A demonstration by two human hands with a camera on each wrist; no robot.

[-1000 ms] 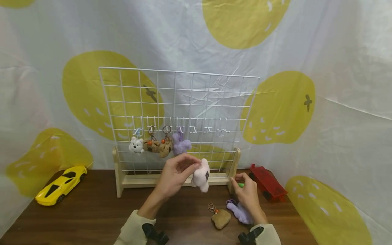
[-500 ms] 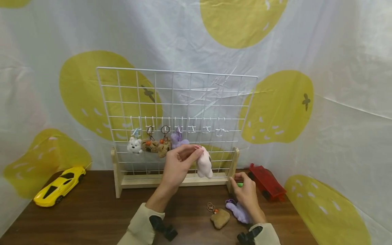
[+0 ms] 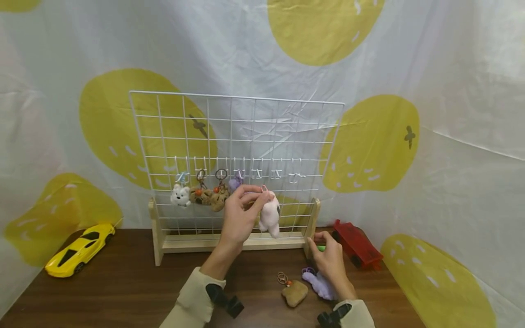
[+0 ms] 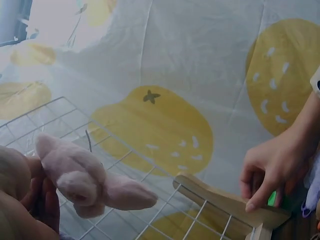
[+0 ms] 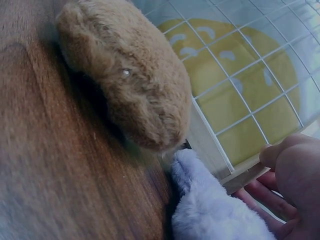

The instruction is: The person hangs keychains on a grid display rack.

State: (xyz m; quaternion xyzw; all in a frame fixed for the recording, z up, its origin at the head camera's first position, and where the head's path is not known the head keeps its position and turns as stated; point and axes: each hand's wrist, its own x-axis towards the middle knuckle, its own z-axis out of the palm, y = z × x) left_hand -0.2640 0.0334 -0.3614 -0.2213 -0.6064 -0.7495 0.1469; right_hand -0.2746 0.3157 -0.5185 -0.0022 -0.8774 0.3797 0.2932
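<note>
Hooks (image 3: 276, 174) on the wire rack (image 3: 231, 96), seen from the head, carry four hung charms (image 3: 180, 196), three bare; a brown charm (image 3: 295, 293) and purple charm (image 3: 321, 286) lie unhung on the table (image 3: 123, 291). In the left wrist view, the left hand (image 4: 22, 195) pinches the pink plush (image 4: 75, 172), not yet hung, before the rack. In the right wrist view, the right hand (image 5: 297, 175) grips the wooden stand leg (image 5: 245, 178).

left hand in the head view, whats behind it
Behind the left hand, a hanging purple plush shows only partly; the rest is covered, as are parts of the wire grid.
</note>
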